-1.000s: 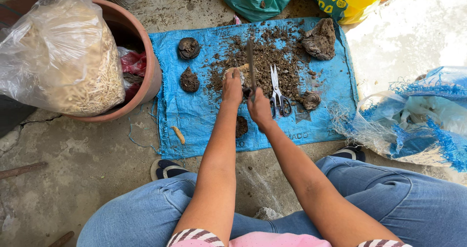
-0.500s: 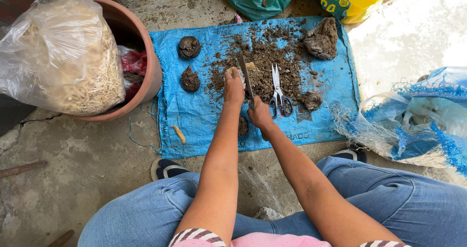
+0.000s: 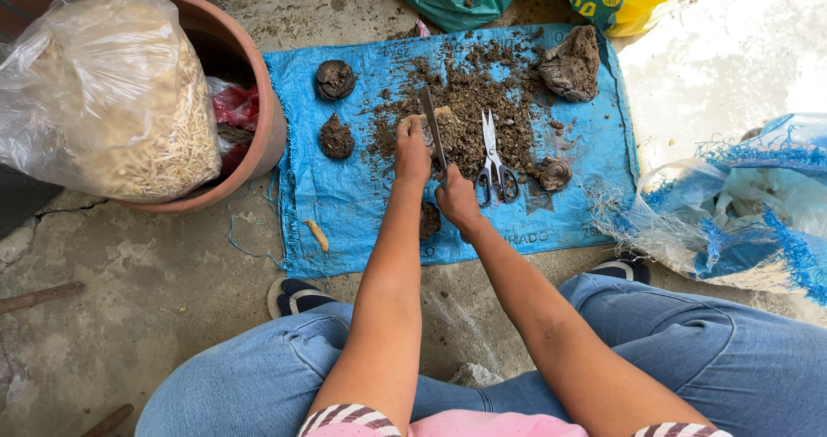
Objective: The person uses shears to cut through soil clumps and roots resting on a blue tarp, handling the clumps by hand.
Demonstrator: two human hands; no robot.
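Note:
My left hand [image 3: 412, 153] presses down on a pale brown clump [image 3: 431, 125] lying in the loose soil [image 3: 469, 101] on a blue woven sheet [image 3: 345, 200]. My right hand [image 3: 457, 200] grips the handle of a long knife [image 3: 433, 129]. Its blade points away from me and rests against the clump, just right of my left fingers. A pair of scissors [image 3: 494, 157] lies shut on the sheet right beside my right hand.
Dark soil lumps [image 3: 335, 80] [image 3: 336, 137] lie at the sheet's left, a big clod [image 3: 568, 65] at its far right corner, a small one [image 3: 553, 174] near the scissors. A clay pot [image 3: 258, 84] with a clear bag [image 3: 112, 92] stands left. Blue netting bags [image 3: 741, 204] lie right.
The knife blade came down from a raised position onto the clump and tilted left. My right hand shifted slightly with it. My left hand stayed on the clump.

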